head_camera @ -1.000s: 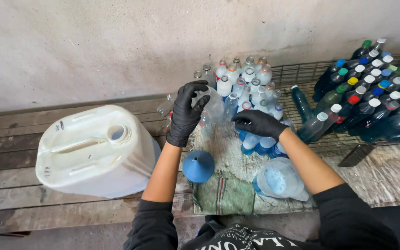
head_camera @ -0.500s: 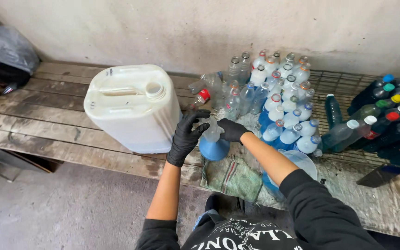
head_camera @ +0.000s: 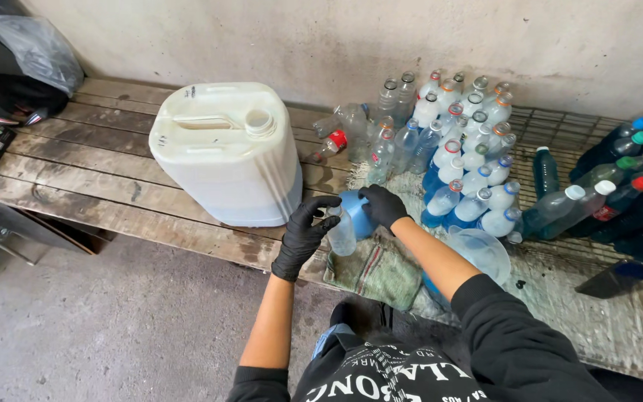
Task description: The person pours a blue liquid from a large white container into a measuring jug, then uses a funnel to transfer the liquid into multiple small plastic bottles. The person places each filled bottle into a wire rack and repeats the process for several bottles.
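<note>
My left hand [head_camera: 303,234], in a black glove, grips a small clear plastic bottle [head_camera: 342,232] upright over the wooden bench [head_camera: 98,175]. My right hand [head_camera: 382,205], also in a black glove, holds a blue funnel [head_camera: 353,212] at the bottle's mouth. A large white jerrycan [head_camera: 225,152] with an open neck lies flat just left of both hands. A folded greenish cloth [head_camera: 377,272] lies under the bottle.
Several clear capped bottles [head_camera: 455,149] stand in a cluster behind my right hand. Dark bottles with coloured caps [head_camera: 619,186] lie on a wire grate at the right. A clear plastic basin [head_camera: 481,253] sits by my right forearm. A dark bag [head_camera: 27,71] rests at the bench's left end.
My left hand picked a clear bottle from the cluster and brought it down beside the jerrycan. My right hand took up the blue funnel. The view swung left.
</note>
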